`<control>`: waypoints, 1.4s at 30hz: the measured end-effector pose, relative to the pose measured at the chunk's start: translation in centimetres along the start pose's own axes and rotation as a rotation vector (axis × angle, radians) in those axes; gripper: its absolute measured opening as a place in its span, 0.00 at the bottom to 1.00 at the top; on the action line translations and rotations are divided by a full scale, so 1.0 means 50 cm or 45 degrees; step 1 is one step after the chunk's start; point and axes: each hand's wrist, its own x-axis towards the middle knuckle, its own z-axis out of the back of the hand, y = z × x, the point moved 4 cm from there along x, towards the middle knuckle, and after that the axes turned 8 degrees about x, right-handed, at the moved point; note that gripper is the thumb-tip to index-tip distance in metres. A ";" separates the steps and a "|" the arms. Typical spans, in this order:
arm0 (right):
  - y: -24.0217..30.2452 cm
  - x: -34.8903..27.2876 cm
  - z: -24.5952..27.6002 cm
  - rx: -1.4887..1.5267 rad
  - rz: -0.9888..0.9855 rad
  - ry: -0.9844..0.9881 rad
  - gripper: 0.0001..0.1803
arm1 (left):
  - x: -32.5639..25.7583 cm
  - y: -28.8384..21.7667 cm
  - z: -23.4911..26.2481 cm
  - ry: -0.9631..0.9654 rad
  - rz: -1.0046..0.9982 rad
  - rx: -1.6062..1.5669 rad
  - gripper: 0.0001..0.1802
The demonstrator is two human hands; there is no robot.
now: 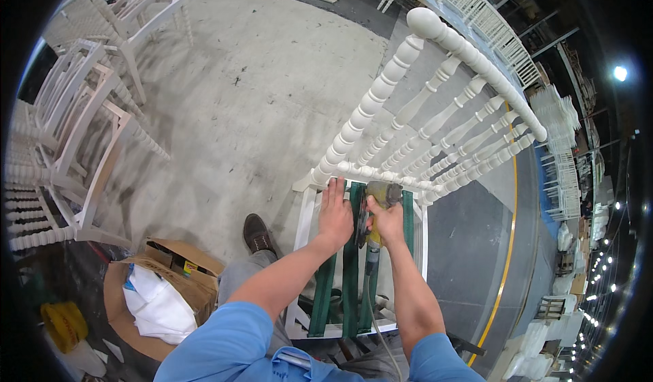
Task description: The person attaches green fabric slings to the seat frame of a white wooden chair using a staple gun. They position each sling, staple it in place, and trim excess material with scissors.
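A white chair [362,116] with a spindle back and bead-turned posts stands before me, its back at the far side. Green webbing straps [350,287] run front to back across its open seat frame. My right hand [386,221] grips a yellow and grey staple gun [378,193], an air hose trailing from its handle. The tool is over the straps near the back rail; its nose is hard to make out. My left hand [335,217] lies with straight fingers on a strap by the back rail, just left of the tool.
An open cardboard box [119,307] with white sheets inside stands at the lower left, near a yellow object [64,324]. White chairs [102,157] crowd the left side. My shoe [256,234] is beside the seat. A yellow floor line [505,280] runs on the right.
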 end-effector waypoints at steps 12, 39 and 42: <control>0.066 -0.204 0.169 0.323 -0.083 -0.163 0.18 | 0.014 -0.033 0.040 0.007 0.022 -0.402 0.14; -0.537 -1.139 0.891 0.958 -0.415 -1.167 0.23 | -0.655 -0.193 0.048 1.346 1.189 -1.939 0.22; -0.481 -1.218 0.963 -0.906 -0.689 -1.324 0.31 | -0.661 -0.201 0.044 1.301 1.202 -1.945 0.25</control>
